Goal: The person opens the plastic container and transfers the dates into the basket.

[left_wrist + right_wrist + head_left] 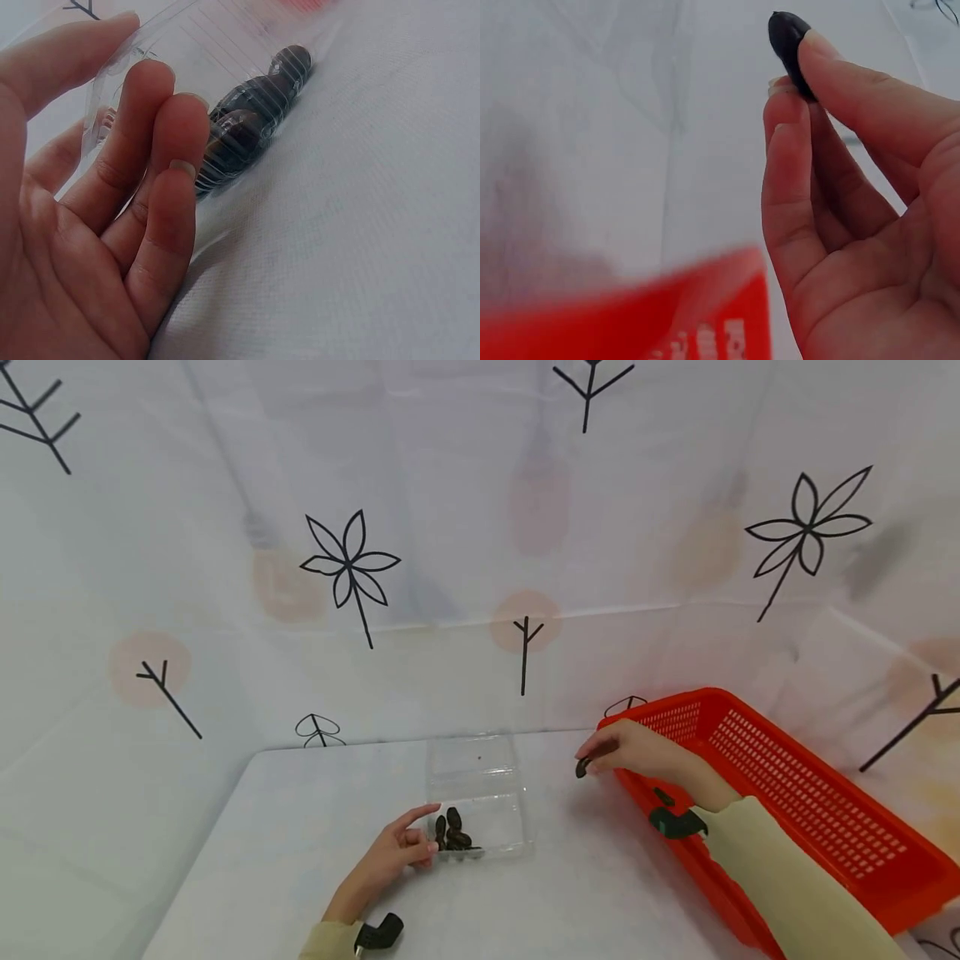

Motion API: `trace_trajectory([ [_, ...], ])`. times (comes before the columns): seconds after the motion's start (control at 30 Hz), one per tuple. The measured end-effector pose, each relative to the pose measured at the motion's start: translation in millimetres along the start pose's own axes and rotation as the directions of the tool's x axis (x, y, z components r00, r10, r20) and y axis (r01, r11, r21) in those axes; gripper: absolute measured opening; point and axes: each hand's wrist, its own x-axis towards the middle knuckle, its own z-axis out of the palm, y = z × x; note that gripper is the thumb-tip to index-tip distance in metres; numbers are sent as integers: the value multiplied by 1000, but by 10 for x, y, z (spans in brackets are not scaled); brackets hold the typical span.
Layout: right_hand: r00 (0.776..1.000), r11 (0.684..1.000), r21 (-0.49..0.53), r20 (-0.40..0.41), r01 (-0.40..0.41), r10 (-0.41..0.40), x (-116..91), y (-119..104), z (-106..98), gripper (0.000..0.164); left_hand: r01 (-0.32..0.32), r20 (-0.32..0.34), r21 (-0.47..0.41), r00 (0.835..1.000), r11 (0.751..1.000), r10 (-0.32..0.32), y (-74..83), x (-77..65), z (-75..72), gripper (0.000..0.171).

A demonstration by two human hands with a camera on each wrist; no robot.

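Note:
A clear hinged plastic box point(491, 822) lies on the table with its lid point(471, 754) folded back. Several dark oval pieces point(453, 839) lie in its left part. My left hand point(393, 852) holds the box at its left side, fingers and thumb around the edge; in the left wrist view, dark pieces point(244, 135) show through the ribbed wall. Between thumb and fingertips, my right hand point(637, 752) pinches a glossy, dark oval piece point(787, 45) with a small pointed tip. That hand is over the red basket's left rim, with the piece just outside it.
The red plastic basket point(795, 785) with perforated walls stands at the right, slanting toward me under the right forearm. A small dark shape point(663, 796) shows against it by the wrist. White cloth covers the table point(300, 827); a patterned curtain point(450, 568) hangs behind.

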Motion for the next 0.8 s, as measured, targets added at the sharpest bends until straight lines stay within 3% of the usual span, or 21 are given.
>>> trace_trajectory([
  [0.37, 981, 989, 98, -143, -115, 128, -692, 535, -551, 37, 10, -19, 31, 1000, 999, -10, -11, 16, -5, 67],
  [0.6, 993, 943, 329, -83, -51, 83, -879, 887, -696, 28, 14, -27, 61, 1000, 998, -13, -6, 26, -38, 66],
  [0.8, 988, 951, 277, -24, -141, 153, -961, 1053, -762, 30, 1, -5, 56, 1000, 998, -1, -4, 28, -45, 66],
])
